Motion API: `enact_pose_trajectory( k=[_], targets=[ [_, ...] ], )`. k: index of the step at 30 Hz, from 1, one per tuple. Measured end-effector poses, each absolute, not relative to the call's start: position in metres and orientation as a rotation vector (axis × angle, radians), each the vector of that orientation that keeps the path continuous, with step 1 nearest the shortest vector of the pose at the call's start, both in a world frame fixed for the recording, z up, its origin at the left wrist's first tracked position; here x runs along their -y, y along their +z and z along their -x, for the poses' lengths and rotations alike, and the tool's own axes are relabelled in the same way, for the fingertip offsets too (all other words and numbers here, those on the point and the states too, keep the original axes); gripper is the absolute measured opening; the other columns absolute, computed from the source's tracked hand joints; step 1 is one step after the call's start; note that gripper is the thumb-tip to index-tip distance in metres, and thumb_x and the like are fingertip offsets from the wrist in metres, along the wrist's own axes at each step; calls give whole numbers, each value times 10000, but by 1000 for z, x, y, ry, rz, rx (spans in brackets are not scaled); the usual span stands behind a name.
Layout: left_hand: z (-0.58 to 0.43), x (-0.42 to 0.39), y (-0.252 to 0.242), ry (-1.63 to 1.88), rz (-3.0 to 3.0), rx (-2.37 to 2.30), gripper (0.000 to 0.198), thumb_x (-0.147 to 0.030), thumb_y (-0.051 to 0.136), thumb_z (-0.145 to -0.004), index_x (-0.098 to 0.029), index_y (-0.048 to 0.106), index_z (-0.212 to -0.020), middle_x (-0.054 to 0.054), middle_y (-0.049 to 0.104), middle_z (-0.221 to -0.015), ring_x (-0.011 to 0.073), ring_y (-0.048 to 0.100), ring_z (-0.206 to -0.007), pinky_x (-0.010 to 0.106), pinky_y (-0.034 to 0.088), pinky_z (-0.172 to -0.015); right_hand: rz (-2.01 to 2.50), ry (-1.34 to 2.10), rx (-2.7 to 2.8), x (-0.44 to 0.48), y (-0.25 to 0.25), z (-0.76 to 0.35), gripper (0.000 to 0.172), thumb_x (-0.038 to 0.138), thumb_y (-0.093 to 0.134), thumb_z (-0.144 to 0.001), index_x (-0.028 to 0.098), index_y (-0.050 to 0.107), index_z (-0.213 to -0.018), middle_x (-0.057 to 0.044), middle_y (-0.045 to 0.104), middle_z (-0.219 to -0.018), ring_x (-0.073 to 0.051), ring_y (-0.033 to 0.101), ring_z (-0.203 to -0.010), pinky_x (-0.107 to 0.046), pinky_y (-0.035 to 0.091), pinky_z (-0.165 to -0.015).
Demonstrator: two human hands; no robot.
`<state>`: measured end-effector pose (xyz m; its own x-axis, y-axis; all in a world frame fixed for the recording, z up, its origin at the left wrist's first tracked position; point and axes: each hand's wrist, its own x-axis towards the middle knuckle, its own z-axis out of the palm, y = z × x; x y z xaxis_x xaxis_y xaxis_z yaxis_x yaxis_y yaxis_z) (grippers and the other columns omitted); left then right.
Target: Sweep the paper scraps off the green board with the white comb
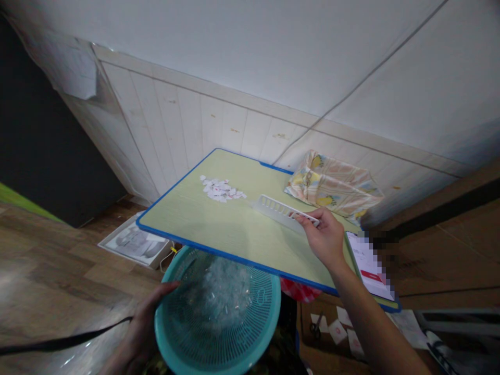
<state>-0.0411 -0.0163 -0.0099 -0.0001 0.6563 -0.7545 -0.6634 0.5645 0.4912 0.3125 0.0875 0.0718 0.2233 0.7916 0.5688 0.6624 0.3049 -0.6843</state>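
My left hand grips the left rim of a round teal plastic basket, close under the table's front edge. Inside it lies a heap of clear, glittery small pieces, too blurred to name. My right hand is closed around the right end of a long white slotted plastic tray, held over the table. Its far end points left toward a pile of torn white paper scraps. A gap of bare tabletop lies between tray and scraps. The left fingers are partly hidden by the rim.
The pale green table has a blue edge. On its right stand a patterned cloth bin and a tablet-like screen. A white box lies on the floor at left. Scissors and paper cards lie below right.
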Motion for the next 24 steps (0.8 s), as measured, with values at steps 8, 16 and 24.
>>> enact_pose_trajectory(
  k=[8, 16, 24],
  targets=[
    [41, 16, -8, 1012, -10, -1187, 173, -124, 660, -811, -110, 780, -687, 118, 786, -604, 266, 746, -535, 353, 635, -569, 1378, 207, 1518, -106, 71, -312, 258, 420, 766, -778, 210, 625, -725, 41, 620, -600, -143, 548, -562, -270, 400, -542],
    [40, 16, -4, 1029, 21, -1185, 197, -97, 656, -804, -128, 773, -650, 108, 777, -577, 258, 738, -505, 325, 626, -539, 1291, 302, 1533, -114, 71, -305, 237, 391, 777, -777, 215, 627, -726, 26, 646, -649, -156, 580, -615, -285, 432, -588],
    [41, 16, -10, 1033, -30, -1215, 152, -118, 663, -798, -114, 763, -685, 112, 776, -577, 256, 725, -490, 362, 630, -532, 1231, 376, 1488, -105, 69, -318, 227, 373, 783, -779, 226, 619, -724, 17, 684, -677, -159, 591, -604, -284, 427, -570]
  ],
)
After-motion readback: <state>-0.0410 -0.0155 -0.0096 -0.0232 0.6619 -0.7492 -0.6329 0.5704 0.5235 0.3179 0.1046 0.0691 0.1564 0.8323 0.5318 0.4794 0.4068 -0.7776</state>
